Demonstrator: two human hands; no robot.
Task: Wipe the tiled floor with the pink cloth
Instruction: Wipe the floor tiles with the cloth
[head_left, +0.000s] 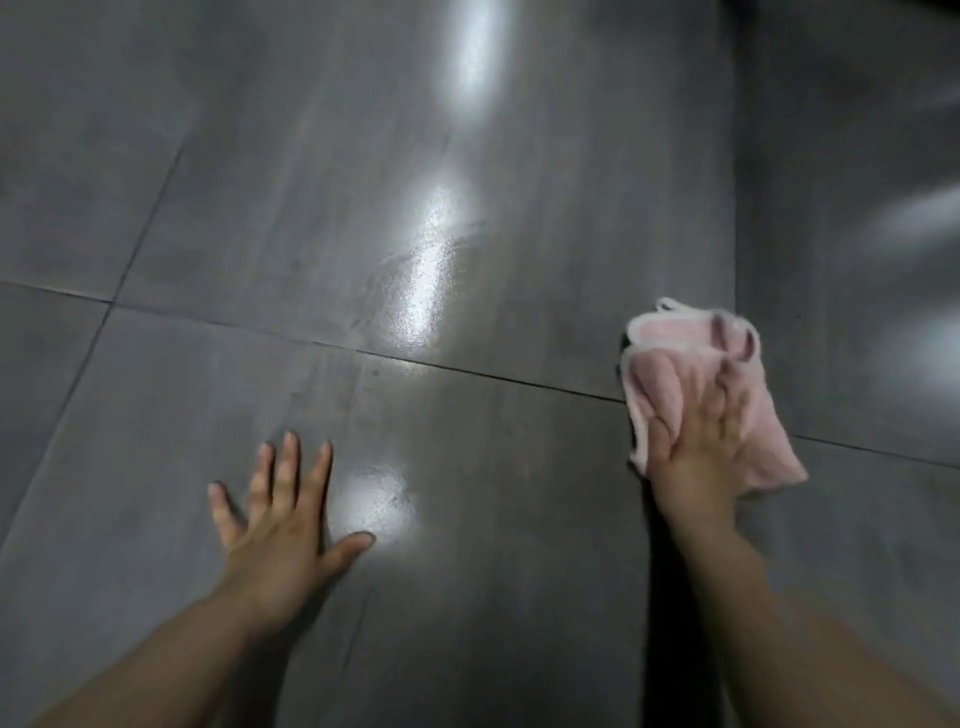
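A glossy grey tiled floor (260, 208) fills the view, crossed by thin dark grout lines (467, 368) and streaked with bright white light reflections (426, 280). At the right, a rumpled pink terry cloth (670, 343) lies on the floor across a grout line. The right hand (696, 457) presses down on the cloth's near half, fingers laid out over it and motion-blurred, its grip open. The left hand (280, 525) rests flat on the bare tile, well apart from the cloth, fingers spread, grip open.
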